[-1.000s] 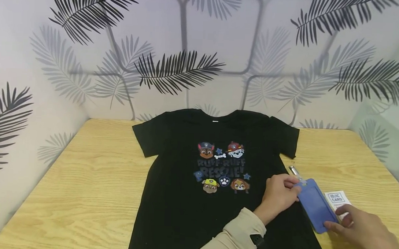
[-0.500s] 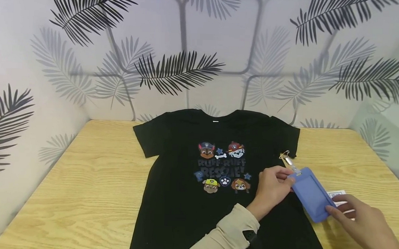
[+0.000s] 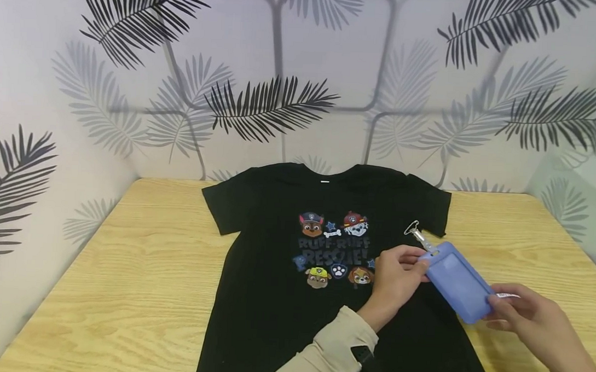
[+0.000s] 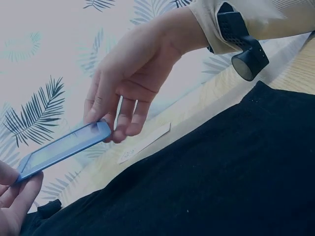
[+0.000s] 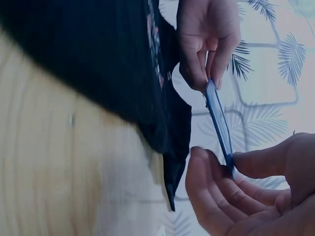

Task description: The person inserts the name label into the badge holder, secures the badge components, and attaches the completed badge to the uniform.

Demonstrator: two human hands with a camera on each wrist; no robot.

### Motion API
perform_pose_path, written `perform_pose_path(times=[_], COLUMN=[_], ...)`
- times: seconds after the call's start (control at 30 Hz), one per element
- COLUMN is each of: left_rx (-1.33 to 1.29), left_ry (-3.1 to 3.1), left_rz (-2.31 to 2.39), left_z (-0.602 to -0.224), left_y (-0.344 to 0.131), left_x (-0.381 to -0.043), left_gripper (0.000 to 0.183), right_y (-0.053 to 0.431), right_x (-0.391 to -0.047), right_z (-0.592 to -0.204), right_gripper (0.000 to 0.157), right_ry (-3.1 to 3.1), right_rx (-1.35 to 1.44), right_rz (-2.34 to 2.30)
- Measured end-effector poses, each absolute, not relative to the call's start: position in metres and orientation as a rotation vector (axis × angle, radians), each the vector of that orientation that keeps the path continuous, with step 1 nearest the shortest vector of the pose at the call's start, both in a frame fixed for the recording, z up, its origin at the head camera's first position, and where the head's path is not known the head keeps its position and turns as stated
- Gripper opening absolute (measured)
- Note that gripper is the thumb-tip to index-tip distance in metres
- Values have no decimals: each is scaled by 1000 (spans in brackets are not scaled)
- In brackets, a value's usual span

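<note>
A blue ID card holder (image 3: 459, 286) is held slanted above the black T-shirt (image 3: 269, 311) and table. My left hand (image 3: 397, 278) pinches its upper end between thumb and fingers. At the opposite end, my right hand (image 3: 535, 317) grips the lower corner, thumb on the face. The metal clip (image 3: 418, 237) sticks out past the left fingers, with a wire loop at its tip. The left wrist view shows the holder (image 4: 61, 150) spanning both hands, nearly flat. Beneath it, a white card (image 4: 145, 142) lies on the table, mostly hidden behind the right fingers in the head view.
The T-shirt lies spread out over the middle of the wooden table (image 3: 107, 278), with cartoon dog faces and lettering on its chest. Behind the table stands a wall (image 3: 327, 50) with a leaf pattern.
Both hands have lifted the card holder and moved it up and to the left. Its metal clip now overlaps the T-shirt's sleeve area, while the white card stays behind on the table.
</note>
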State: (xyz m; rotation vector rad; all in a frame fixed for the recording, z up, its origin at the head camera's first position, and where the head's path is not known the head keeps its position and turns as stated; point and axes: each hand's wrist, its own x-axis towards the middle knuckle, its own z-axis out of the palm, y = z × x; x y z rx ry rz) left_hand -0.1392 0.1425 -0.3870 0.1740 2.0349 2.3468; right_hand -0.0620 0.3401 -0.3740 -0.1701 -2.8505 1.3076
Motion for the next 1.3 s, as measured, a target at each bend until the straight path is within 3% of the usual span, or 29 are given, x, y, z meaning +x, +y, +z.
perform_pose_path(times=[0.17,0.3,0.43,0.5,0.77,1.07,1.3], left_rx=[214,287,370,408,474,430,233], left_ry=[2036,2018,1947,1886,1731,1682,1439], left_rz=[2345,2312,2312,2315,2317,2224,2167], left_z=[-386,-385,-384,-384,-380,-375,-369], left_y=[133,123,111,103,78,57,30], left_x=[-137,-136,-135,-133,-127,-124,-133], left_gripper=[9,9,12,13,17,15,31], right_y=[341,339,335,334,331,319,303], right_x=[-64,-65,-67,-69,-72,-71,-67], right_z=[-374,-372,-371,-371,-373,-368,-360], right_gripper=[14,18,49,54,16,21,27], right_ry=[-2723,-2727,-2773,-2772,-2667,-2668,-2646], right_rx=[-182,-207,-269,-274,-167,-158,-78], right_rz=[1680,1778,1797,1819,1938,1764,1446])
